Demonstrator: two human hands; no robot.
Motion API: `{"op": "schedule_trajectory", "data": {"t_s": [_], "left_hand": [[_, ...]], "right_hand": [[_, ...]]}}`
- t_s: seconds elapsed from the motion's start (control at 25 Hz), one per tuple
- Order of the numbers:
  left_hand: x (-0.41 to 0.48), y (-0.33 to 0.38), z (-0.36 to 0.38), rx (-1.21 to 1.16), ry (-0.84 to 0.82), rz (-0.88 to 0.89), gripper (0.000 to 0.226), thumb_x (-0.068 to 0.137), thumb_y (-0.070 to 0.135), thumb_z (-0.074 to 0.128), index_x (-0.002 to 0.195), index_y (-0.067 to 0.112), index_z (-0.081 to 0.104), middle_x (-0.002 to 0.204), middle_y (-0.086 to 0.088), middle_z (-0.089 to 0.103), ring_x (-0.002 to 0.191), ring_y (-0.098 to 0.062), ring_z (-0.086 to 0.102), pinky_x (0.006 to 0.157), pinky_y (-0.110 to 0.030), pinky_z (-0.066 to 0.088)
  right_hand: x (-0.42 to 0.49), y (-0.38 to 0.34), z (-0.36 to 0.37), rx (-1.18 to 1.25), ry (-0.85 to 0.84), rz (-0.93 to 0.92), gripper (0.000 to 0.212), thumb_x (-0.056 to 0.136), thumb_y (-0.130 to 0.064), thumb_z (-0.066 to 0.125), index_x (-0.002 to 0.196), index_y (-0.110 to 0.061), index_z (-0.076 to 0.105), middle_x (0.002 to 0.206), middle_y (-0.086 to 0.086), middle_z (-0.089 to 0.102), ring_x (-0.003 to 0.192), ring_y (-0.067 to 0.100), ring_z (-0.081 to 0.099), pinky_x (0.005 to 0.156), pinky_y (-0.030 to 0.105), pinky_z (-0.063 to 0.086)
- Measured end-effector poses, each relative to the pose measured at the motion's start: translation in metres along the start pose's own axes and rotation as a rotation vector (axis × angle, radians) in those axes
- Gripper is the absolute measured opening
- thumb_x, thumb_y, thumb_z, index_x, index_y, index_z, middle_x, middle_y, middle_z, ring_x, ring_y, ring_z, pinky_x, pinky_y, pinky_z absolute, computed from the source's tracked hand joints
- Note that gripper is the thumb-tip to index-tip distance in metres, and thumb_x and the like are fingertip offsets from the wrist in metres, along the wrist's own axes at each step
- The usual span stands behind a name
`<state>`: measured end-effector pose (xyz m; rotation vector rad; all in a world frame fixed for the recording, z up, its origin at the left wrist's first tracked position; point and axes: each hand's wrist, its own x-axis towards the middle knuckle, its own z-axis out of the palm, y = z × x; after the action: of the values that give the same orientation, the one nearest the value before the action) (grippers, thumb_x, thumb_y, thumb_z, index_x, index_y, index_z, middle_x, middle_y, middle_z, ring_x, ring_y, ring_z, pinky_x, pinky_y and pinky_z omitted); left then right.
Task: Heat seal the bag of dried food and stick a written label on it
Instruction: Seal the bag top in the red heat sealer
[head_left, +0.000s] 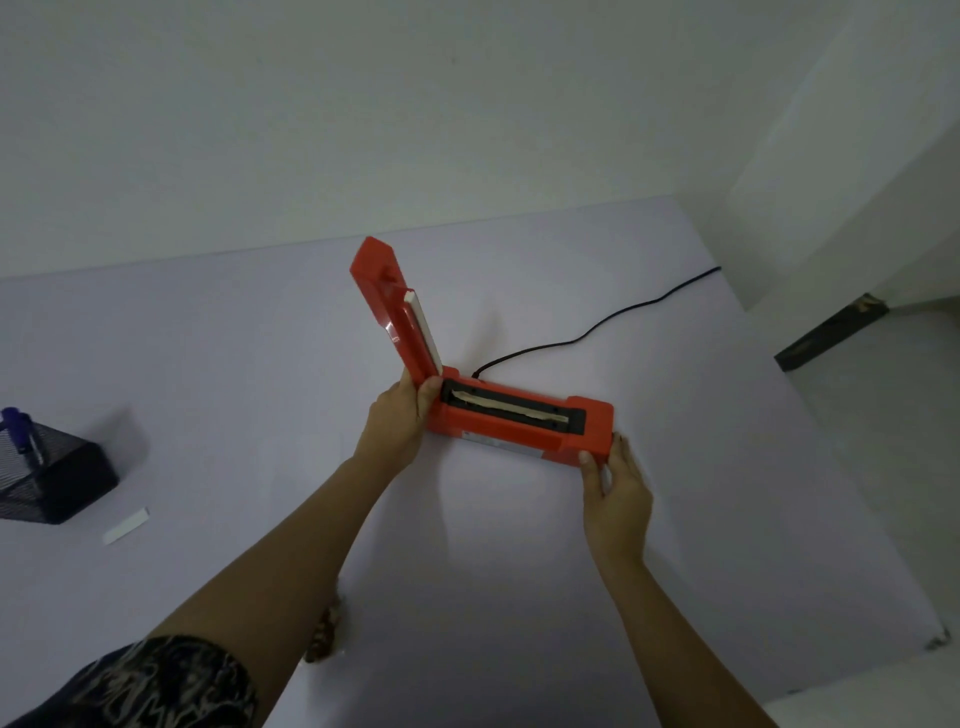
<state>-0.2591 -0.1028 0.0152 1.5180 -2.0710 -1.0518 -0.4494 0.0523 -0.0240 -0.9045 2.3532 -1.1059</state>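
Clearly the work is only at its beginning. The red heat sealer (519, 421) lies on the pale table (208, 364), near its middle, with the lid arm (397, 306) lifted up almost upright, so the sealing strip (506, 408) on the base is uncovered and nothing lies across it. Its black cord (597, 325) runs away to the far right edge of the table; whether it is plugged in I cannot tell.

The left hand (402, 415) is closed around the hinge end of the sealer, thumb near the top and fingers behind. The right hand (613, 483) touches the opposite end with the fingers loosely curved, thumb against the front corner; it seems more to steady or to shift the machine than to grasp it firmly.

The bag of dried food (324, 631) is, I think, the small brownish thing just under the left forearm, near the front of the table, but most of it is hidden. It is not yet sealed, as far as I can judge. A white label strip (126, 526) lies at the left, beside a black mesh pen holder (52, 478) with a blue pen (18, 426). So sealing, writing and sticking all remain
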Motion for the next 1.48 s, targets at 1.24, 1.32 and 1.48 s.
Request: {"op": "schedule_trajectory", "data": {"t_s": [1.24, 1.32, 1.48], "left_hand": [[-0.142, -0.132, -0.074, -0.601, 0.219, -0.543, 0.016, 0.089, 0.02, 0.062, 0.089, 0.004, 0.067, 0.08, -0.006, 0.065, 0.071, -0.017, 0.057, 0.061, -0.023, 0.047], [-0.14, -0.12, -0.074, -0.675, 0.161, -0.5, 0.017, 0.09, 0.018, 0.059, 0.091, 0.004, 0.068, 0.078, -0.009, 0.066, 0.068, -0.017, 0.059, 0.059, -0.021, 0.05], [-0.128, -0.085, -0.054, -0.746, 0.05, -0.428, 0.012, 0.089, 0.015, 0.06, 0.092, 0.009, 0.07, 0.082, -0.009, 0.071, 0.073, -0.016, 0.066, 0.066, -0.024, 0.056]], "right_hand": [[-0.111, -0.123, 0.154, 0.177, -0.789, 0.158, 0.019, 0.09, -0.027, 0.056, 0.095, -0.014, 0.068, 0.091, 0.0, 0.069, 0.09, 0.015, 0.061, 0.075, 0.023, 0.043], [-0.103, -0.119, 0.137, 0.24, -0.801, 0.177, 0.019, 0.09, -0.026, 0.056, 0.098, -0.014, 0.068, 0.086, -0.004, 0.067, 0.084, 0.01, 0.06, 0.072, 0.022, 0.044], [-0.088, -0.101, 0.094, 0.317, -0.688, 0.204, 0.014, 0.089, -0.025, 0.058, 0.094, -0.016, 0.068, 0.083, -0.006, 0.067, 0.077, 0.006, 0.059, 0.07, 0.02, 0.046]]}}
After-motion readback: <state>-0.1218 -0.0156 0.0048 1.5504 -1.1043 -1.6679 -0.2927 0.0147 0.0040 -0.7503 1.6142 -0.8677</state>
